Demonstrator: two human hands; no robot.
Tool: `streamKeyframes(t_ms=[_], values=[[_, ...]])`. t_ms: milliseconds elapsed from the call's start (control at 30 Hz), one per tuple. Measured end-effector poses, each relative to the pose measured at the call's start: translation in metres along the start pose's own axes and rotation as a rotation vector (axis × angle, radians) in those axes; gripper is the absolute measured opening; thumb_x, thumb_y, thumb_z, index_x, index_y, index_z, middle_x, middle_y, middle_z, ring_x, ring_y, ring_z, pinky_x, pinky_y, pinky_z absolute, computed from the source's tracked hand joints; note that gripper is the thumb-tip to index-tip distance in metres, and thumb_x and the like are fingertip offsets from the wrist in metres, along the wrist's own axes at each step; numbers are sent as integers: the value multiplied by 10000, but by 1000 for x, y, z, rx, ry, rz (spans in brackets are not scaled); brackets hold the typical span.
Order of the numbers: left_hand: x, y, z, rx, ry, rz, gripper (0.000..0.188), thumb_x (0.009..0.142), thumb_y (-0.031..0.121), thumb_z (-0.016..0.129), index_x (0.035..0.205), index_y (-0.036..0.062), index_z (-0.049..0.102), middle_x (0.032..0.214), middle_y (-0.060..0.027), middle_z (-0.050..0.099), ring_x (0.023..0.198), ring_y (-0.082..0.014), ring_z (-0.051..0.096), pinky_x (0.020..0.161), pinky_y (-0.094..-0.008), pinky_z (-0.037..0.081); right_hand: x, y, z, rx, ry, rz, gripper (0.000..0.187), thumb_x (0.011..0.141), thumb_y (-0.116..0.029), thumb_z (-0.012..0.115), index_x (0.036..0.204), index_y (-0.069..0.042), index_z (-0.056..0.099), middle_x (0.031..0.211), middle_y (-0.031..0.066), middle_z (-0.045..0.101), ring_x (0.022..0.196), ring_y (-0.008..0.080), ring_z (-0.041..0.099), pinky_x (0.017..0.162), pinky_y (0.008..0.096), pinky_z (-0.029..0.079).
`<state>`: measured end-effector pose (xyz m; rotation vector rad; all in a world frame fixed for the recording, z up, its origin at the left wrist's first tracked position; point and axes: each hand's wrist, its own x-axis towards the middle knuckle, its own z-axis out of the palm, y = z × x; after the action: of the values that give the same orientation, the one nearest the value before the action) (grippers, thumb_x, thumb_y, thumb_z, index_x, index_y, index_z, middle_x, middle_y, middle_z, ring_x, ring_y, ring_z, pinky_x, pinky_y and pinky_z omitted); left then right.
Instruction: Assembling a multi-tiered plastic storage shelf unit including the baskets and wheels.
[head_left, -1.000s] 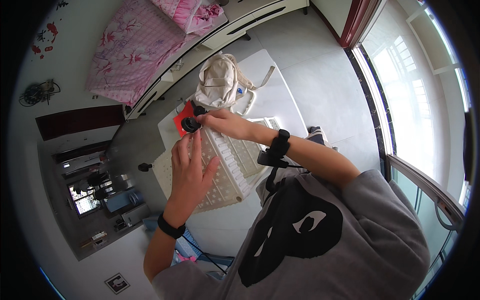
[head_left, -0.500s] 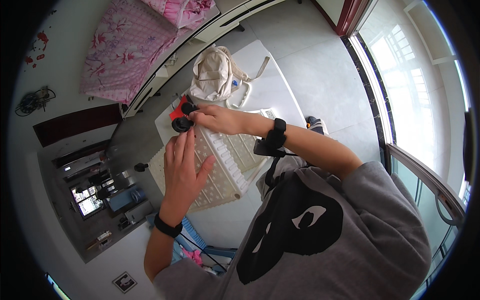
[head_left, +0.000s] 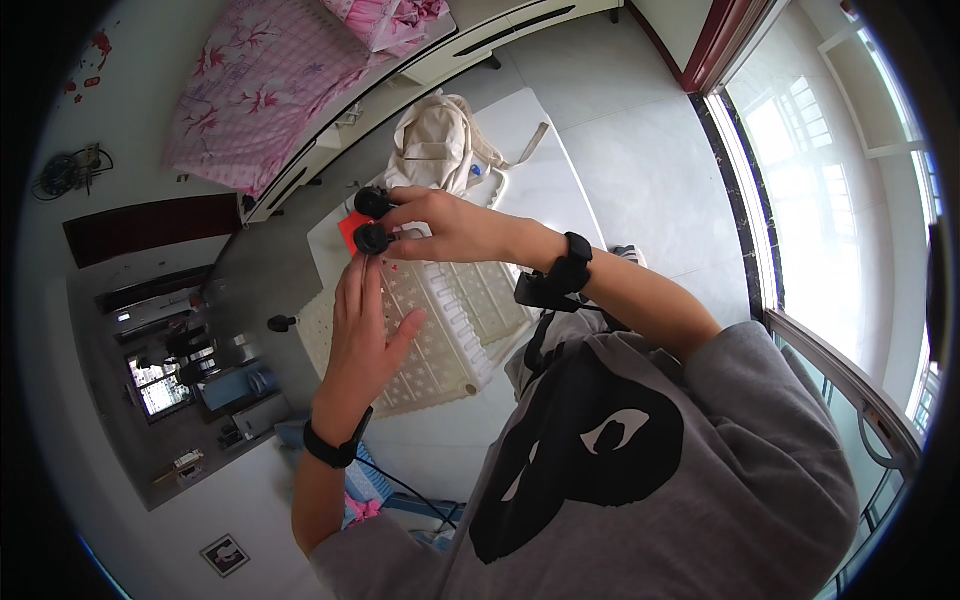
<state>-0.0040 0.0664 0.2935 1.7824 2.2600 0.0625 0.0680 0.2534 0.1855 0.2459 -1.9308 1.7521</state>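
Observation:
A cream plastic storage rack (head_left: 410, 345) with star-shaped holes lies on a white table in front of me. At its far end is a black caster wheel (head_left: 371, 238), with the thumb and fingers of my right hand (head_left: 450, 228) closed around its stem. A second black caster (head_left: 373, 203) sits just beyond, by my right fingertips. My left hand (head_left: 362, 325) is open, its fingers stretched along the rack and the thumb apart; the fingertips reach just below the nearer caster. Another black caster (head_left: 282, 323) sticks out at the rack's left corner.
A cream backpack (head_left: 432, 145) lies on the white table (head_left: 540, 180) beyond the rack. Something flat and red (head_left: 352, 228) shows behind the casters. Farther off is a low cabinet (head_left: 480, 45) under a pink patterned cloth (head_left: 260, 90). Blue and pink items (head_left: 365, 490) lie at lower left.
My right fingers have shifted on the nearer caster, and both casters show more plainly. My left hand remains beside them with its fingers stretched. The view has turned slightly.

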Motion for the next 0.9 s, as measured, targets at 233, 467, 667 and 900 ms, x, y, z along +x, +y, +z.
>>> streamKeyframes(t_ms=[233, 467, 667, 900], values=[[-8, -7, 13, 102, -61, -171, 874, 911, 524, 509, 1474, -18, 118, 1498, -259, 172, 1350, -493, 189, 1078, -604, 176, 6, -5, 8, -125, 40, -45, 211, 797, -72, 699, 950, 63, 645, 977, 163, 550, 890, 324, 570, 757, 392, 476], [-9, -11, 15, 147, -77, -147, 907, 907, 599, 445, 1481, -5, 87, 1496, -264, 163, 1355, -498, 173, 1060, -654, 156, 9, -2, -2, -172, 9, -73, 212, 819, -145, 711, 955, 15, 681, 953, 131, 594, 862, 291, 579, 785, 384, 468], [-4, -8, 17, 120, -48, -139, 917, 902, 614, 436, 1486, 3, 83, 1494, -272, 161, 1368, -500, 160, 1061, -673, 143, 14, -6, -14, 168, -155, 174, 227, 836, -198, 723, 990, -33, 704, 944, 64, 616, 874, 187, 568, 798, 326, 443], [-2, -12, 24, 140, 33, -121, 893, 904, 606, 447, 1480, 7, 120, 1484, -266, 190, 1363, -494, 182, 1068, -659, 160, 3, 1, 7, 287, 100, 159, 211, 828, -129, 725, 959, 29, 677, 1069, 88, 582, 953, 192, 542, 864, 326, 436]])
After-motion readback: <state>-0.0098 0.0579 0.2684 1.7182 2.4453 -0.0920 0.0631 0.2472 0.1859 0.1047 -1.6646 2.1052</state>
